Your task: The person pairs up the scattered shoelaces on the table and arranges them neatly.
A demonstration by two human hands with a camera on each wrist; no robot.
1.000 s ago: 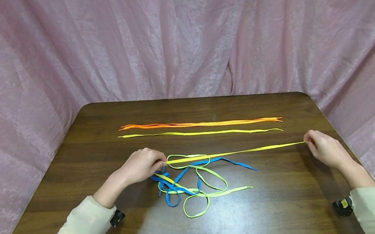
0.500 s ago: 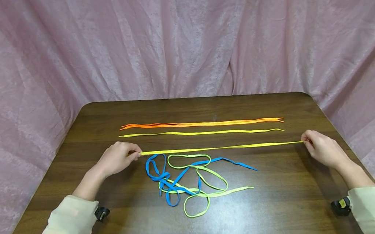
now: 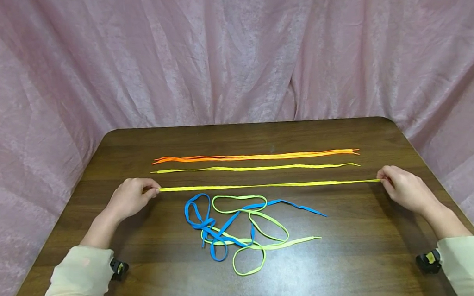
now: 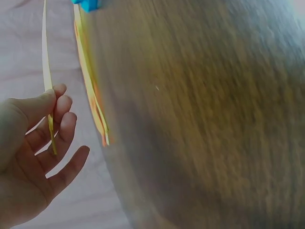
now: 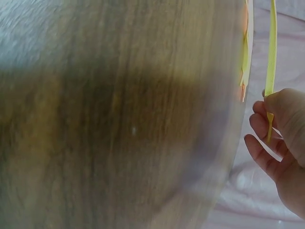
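Observation:
A flat yellow shoelace (image 3: 265, 185) is stretched straight between the two hands, above the table. Its left end is pinched by the left hand (image 3: 131, 197), and its right end by the right hand (image 3: 405, 188). In the left wrist view, thumb and index finger grip the lace (image 4: 46, 62), whose tip hangs below past the looser fingers. The right wrist view shows the same pinch on the lace (image 5: 272, 52), with a short tip sticking out. Nearer the person lie a tangled blue shoelace (image 3: 226, 223) and a looped lime-green shoelace (image 3: 274, 224), overlapping each other.
Farther back, orange shoelaces (image 3: 221, 158) lie side by side across the brown wooden table (image 3: 333, 261). Just in front of them lies another yellow shoelace (image 3: 255, 168), laid out nearly straight. Pink curtains (image 3: 229, 51) hang behind and beside the table.
My left hand has moved left and away from the person, drawing the yellow shoelace out of the tangle until it is taut. The right hand has shifted slightly left.

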